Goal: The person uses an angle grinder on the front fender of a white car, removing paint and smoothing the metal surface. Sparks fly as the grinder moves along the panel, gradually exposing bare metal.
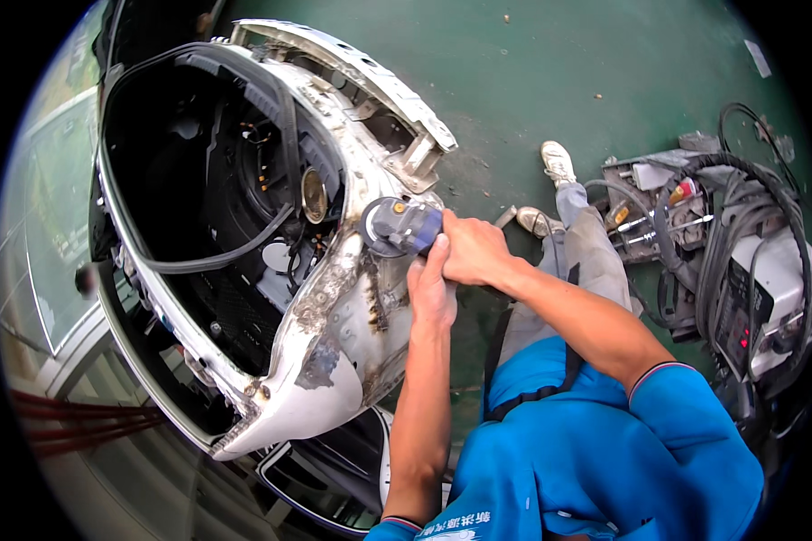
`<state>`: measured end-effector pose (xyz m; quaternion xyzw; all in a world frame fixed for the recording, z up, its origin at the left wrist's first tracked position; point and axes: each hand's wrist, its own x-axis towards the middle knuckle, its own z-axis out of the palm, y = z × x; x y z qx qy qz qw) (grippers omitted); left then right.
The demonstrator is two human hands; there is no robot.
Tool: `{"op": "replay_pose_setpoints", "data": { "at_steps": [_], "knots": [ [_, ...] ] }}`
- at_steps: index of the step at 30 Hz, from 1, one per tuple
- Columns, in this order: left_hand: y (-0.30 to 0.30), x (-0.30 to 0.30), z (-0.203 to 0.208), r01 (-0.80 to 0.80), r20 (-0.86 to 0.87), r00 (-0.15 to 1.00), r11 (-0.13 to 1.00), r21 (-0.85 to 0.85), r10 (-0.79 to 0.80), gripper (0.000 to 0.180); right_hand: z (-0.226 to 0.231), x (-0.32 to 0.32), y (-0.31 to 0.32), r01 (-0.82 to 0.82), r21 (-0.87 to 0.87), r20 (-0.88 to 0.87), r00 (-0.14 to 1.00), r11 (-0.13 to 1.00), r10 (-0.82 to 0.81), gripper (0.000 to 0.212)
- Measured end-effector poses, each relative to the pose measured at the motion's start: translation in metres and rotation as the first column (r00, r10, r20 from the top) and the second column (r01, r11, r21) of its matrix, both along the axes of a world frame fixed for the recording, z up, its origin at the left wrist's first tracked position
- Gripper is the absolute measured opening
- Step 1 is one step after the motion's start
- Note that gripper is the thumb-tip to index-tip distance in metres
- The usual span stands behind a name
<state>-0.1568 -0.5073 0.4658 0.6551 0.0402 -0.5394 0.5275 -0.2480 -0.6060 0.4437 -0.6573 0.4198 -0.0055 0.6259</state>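
Observation:
An angle grinder with a dark round head and blue body lies between my hands and the car. My right hand is wrapped round its rear end. My left hand grips it from the near side, with the thumb up along the body. The grinder's disc end is over the rear corner of a white car body, at the edge of the trunk opening. Whether the disc touches the metal, I cannot tell. Paint is stripped and the metal looks scorched and rough beside it.
A black rubber seal hangs loose across the trunk opening. The bent rear crossmember juts out at the far side. On the right, a welding machine with coiled cables stands by a tool cart. My feet are on the green floor.

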Motion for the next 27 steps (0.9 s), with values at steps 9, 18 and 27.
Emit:
{"op": "replay_pose_setpoints", "data": {
  "at_steps": [9, 18, 27],
  "knots": [
    [0.015, -0.026, 0.003, -0.105, -0.084, 0.990, 0.993, 0.051, 0.109, 0.062, 0.006, -0.014, 0.005, -0.188, -0.035, -0.085, 0.979, 0.982, 0.184, 0.044],
    [-0.005, -0.013, 0.017, -0.096, -0.059, 0.993, 0.990, 0.103, 0.102, 0.064, -0.001, 0.008, -0.021, -0.185, 0.127, -0.022, 0.982, 0.975, 0.189, 0.056],
    [-0.013, 0.007, 0.028, -0.165, 0.013, 0.986, 0.981, 0.098, 0.165, 0.066, 0.015, 0.035, -0.039, -0.287, 0.160, 0.033, 0.958, 0.944, 0.285, 0.059]
  ]
}}
